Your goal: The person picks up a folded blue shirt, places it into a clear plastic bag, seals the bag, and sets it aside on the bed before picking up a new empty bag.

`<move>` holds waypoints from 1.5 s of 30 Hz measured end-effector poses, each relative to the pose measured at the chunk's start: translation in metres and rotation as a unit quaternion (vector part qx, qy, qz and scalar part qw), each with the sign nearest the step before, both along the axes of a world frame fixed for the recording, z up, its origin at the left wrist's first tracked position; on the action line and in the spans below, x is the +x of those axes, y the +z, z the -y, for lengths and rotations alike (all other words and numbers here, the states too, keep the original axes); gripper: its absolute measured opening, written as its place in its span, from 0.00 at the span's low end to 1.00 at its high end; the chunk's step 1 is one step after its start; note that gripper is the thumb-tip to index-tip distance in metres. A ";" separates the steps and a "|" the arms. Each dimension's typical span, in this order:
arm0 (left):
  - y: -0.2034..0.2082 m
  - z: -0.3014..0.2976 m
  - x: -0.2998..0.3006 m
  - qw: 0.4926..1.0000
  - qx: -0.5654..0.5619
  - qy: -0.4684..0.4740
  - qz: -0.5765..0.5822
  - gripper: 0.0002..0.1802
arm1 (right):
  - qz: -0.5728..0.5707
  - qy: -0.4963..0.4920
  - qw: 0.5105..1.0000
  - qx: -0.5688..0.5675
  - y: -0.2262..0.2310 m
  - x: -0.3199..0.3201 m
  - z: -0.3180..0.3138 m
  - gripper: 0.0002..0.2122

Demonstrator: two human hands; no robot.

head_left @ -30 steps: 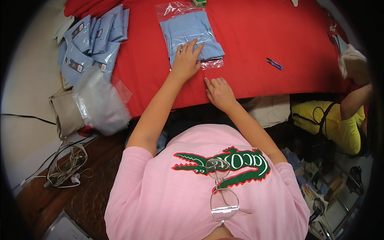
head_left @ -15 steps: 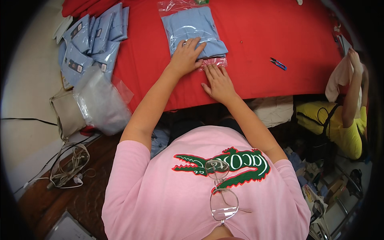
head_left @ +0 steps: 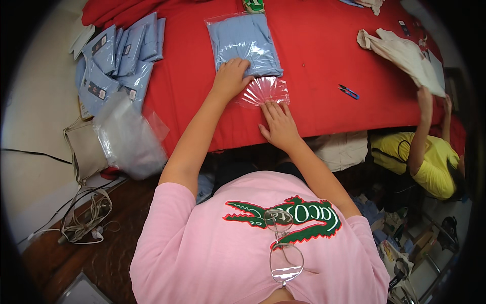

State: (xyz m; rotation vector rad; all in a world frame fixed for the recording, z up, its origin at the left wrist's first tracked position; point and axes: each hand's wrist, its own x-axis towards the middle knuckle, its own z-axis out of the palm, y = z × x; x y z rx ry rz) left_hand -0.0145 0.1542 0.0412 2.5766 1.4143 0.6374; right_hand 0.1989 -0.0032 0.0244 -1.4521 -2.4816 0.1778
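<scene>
A folded light-blue garment (head_left: 246,43) lies inside a clear plastic bag on the red cloth in front of me. The bag's clear flap (head_left: 266,90) spreads toward me from the garment's near edge, fanned with creases. My left hand (head_left: 232,80) rests on the near left corner of the bagged garment, fingers extended and thumb apart. On the near edge of the flap lie the fingertips of my right hand (head_left: 278,124). Its fingers are stretched out, the thumb away from them.
Several bagged blue garments (head_left: 104,50) are heaped at the left, above a stack of clear plastic bags (head_left: 126,134). Blue thread snips (head_left: 349,91) lie to the right on the red cloth (head_left: 324,55). At far right, a person in yellow (head_left: 438,172) handles a cream cloth (head_left: 400,55).
My right hand has drawn nearer to me, and more of the flap shows stretched flat. The left hand has shifted toward the garment's near left corner. The other person's cream cloth has spread onto the table.
</scene>
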 end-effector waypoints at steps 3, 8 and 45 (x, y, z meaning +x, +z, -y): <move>-0.002 0.019 -0.008 0.998 -0.029 -0.055 -0.009 0.11 | -0.060 0.003 0.997 -0.039 0.006 0.012 0.021 0.28; 0.009 0.072 0.002 0.995 0.055 -0.059 0.058 0.07 | -0.283 -0.125 0.950 -0.048 0.037 0.028 0.059 0.16; -0.011 0.046 0.016 0.963 -0.167 0.141 0.157 0.37 | -0.098 -0.137 0.984 0.065 -0.032 -0.060 -0.062 0.47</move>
